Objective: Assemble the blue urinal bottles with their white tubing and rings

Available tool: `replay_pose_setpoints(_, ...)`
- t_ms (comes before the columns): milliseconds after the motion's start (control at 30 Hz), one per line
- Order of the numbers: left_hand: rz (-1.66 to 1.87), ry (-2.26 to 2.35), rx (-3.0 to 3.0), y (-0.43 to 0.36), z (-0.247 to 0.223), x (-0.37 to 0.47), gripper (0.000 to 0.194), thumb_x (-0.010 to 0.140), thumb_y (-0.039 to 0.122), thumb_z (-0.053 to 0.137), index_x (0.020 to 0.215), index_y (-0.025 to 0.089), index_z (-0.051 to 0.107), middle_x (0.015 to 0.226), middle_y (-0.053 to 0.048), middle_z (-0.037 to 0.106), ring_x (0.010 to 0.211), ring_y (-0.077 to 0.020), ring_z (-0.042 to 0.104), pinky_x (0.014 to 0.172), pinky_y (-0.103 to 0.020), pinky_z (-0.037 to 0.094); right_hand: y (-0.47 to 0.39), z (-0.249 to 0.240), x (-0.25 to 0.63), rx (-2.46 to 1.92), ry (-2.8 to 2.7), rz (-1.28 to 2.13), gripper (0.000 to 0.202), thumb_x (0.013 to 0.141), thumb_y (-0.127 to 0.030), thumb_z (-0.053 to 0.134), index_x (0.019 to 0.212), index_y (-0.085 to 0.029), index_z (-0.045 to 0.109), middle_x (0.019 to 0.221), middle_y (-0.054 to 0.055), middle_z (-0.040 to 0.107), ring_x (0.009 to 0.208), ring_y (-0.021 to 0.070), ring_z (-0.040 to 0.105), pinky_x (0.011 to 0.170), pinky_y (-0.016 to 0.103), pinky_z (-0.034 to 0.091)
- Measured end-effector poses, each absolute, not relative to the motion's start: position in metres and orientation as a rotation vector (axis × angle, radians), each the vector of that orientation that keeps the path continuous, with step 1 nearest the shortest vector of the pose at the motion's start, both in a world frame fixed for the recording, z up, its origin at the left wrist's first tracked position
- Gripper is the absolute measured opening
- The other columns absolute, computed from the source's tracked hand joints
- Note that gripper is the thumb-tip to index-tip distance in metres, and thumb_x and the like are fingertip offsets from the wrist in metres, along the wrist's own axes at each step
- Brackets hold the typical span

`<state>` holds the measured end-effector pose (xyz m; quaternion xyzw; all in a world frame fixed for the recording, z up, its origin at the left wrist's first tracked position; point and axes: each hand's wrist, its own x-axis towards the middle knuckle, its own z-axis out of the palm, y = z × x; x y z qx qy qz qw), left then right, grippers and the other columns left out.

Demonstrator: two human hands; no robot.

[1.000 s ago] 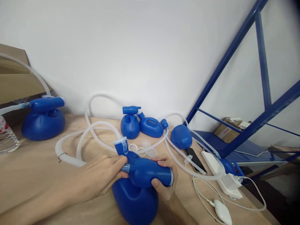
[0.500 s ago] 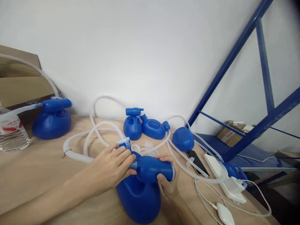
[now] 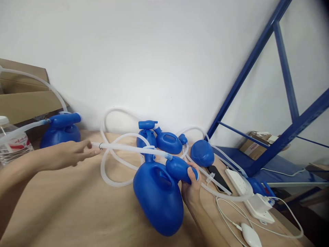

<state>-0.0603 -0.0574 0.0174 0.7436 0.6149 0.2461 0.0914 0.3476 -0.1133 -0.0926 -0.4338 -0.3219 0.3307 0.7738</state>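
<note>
A blue portable urinal bottle [image 3: 158, 199] with a moulded handle tilts toward me at the front of the table. My right hand [image 3: 191, 185] is wrapped round the wide end of its bulb-shaped blue urinal head [image 3: 177, 168], beside the bottle's handle. From the head's narrow connector, a translucent tube [image 3: 128, 148] stretches left across the bottle neck. Farther left, my left hand [image 3: 74, 152] has its fingers closed at the tube's far part, slightly blurred. Close to those fingertips, a thin wire clamp [image 3: 101, 146] sits round the tube.
More blue urinal bottles stand along the wall, one at left [image 3: 61, 135] and another at centre [image 3: 168, 142]. A water bottle [image 3: 17, 145] and cardboard box [image 3: 25, 103] are at left. At right lie a phone [image 3: 219, 180], power strip [image 3: 239, 181], cables and a blue metal frame [image 3: 246, 73].
My left hand has left the connector and moved far left along the tube, which is now raised and straighter. My right hand still holds the urinal head, now tilted differently.
</note>
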Motion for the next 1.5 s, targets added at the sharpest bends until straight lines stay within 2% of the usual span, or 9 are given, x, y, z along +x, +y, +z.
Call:
replay_pose_setpoints(133,0.780,1.574,1.935,-0.042,0.018,-0.046,0.047,0.104,0.059,0.047,0.128,0.019,0.053,0.094,0.003,0.080,0.085,-0.0173,0.080,0.069,-0.025,0.061,-0.115,-0.094,0.347,-0.924,-0.725,0.726,0.051,0.071,-0.061,0.087,0.096,-0.024,0.064,0.086,0.000,0.067,0.072,0.0202,0.064,0.064,0.033,0.053)
replay_pose_setpoints(300,0.982,1.157,1.793,-0.029,0.014,-0.031,0.050,0.103,0.055,0.062,0.135,0.018,0.059,0.115,-0.005,0.083,0.113,-0.0231,0.078,0.089,-0.033,0.064,-0.114,-0.095,0.348,-0.909,-0.748,0.732,0.048,0.074,-0.059,0.085,0.098,-0.024,0.064,0.086,0.000,0.068,0.071,0.0198,0.065,0.062,0.032,0.053)
replay_pose_setpoints(433,1.133,1.096,1.746,-0.030,0.011,-0.019,0.071,0.098,0.063,0.066,0.145,0.011,0.055,0.117,-0.016,0.082,0.107,-0.0289,0.080,0.084,-0.037,0.068,-0.114,-0.093,0.347,-0.907,-0.655,0.741,0.053,0.069,-0.060,0.090,0.096,-0.023,0.064,0.085,0.000,0.069,0.073,0.0190,0.066,0.066,0.032,0.055)
replay_pose_setpoints(600,1.024,1.278,2.010,-0.038,0.021,-0.020,0.069,0.098,0.065,0.063,0.146,0.015,0.060,0.105,-0.002,0.085,0.108,-0.0271,0.079,0.083,-0.036,0.066,-0.115,-0.090,0.345,-0.927,-0.637,0.730,0.057,0.066,-0.063,0.091,0.096,-0.022,0.065,0.087,0.001,0.069,0.076,0.0202,0.066,0.067,0.034,0.056)
replay_pose_setpoints(733,0.994,1.517,2.297,-0.046,0.022,-0.019,0.054,0.104,0.055,0.056,0.146,0.022,0.063,0.105,0.002,0.085,0.099,-0.0268,0.081,0.083,-0.036,0.064,-0.122,-0.096,0.341,-0.932,-0.779,0.678,0.055,0.066,-0.062,0.091,0.095,-0.022,0.067,0.092,0.003,0.069,0.079,0.0228,0.067,0.069,0.036,0.057)
replay_pose_setpoints(867,0.974,1.525,2.781,-0.062,0.005,-0.002,0.049,0.106,0.040,0.043,0.146,0.026,0.066,0.086,-0.003,0.083,0.069,-0.0257,0.078,0.061,-0.031,0.057,-0.134,-0.104,0.334,-0.930,-0.922,0.620,0.048,0.071,-0.056,0.090,0.099,-0.024,0.069,0.100,0.006,0.071,0.092,0.0269,0.070,0.081,0.041,0.059)
replay_pose_setpoints(1067,1.090,1.213,3.264,-0.114,-0.017,0.055,0.052,0.107,0.024,0.037,0.156,0.012,0.051,0.075,-0.008,0.079,0.056,-0.0273,0.073,0.051,-0.034,0.050,-0.142,-0.106,0.328,-0.933,-0.969,0.564,0.041,0.077,-0.053,0.087,0.102,-0.025,0.069,0.103,0.006,0.072,0.098,0.0265,0.071,0.089,0.042,0.058)
replay_pose_setpoints(1333,1.497,1.334,2.776,-0.094,-0.039,0.069,0.042,0.107,0.025,0.051,0.149,0.020,0.049,0.101,-0.008,0.085,0.080,-0.0257,0.082,0.062,-0.030,0.061,-0.134,-0.104,0.337,-0.950,-0.941,0.605,0.047,0.075,-0.059,0.087,0.100,-0.023,0.069,0.100,0.006,0.072,0.093,0.0275,0.070,0.083,0.042,0.058)
replay_pose_setpoints(1500,1.697,1.100,2.118,-0.080,-0.058,0.077,0.038,0.101,0.032,0.065,0.133,0.026,0.045,0.119,-0.010,0.081,0.096,-0.0265,0.083,0.045,-0.020,0.057,-0.133,-0.105,0.334,-0.958,-0.911,0.632,0.047,0.075,-0.059,0.087,0.101,-0.023,0.069,0.100,0.006,0.072,0.089,0.0265,0.070,0.080,0.041,0.058)
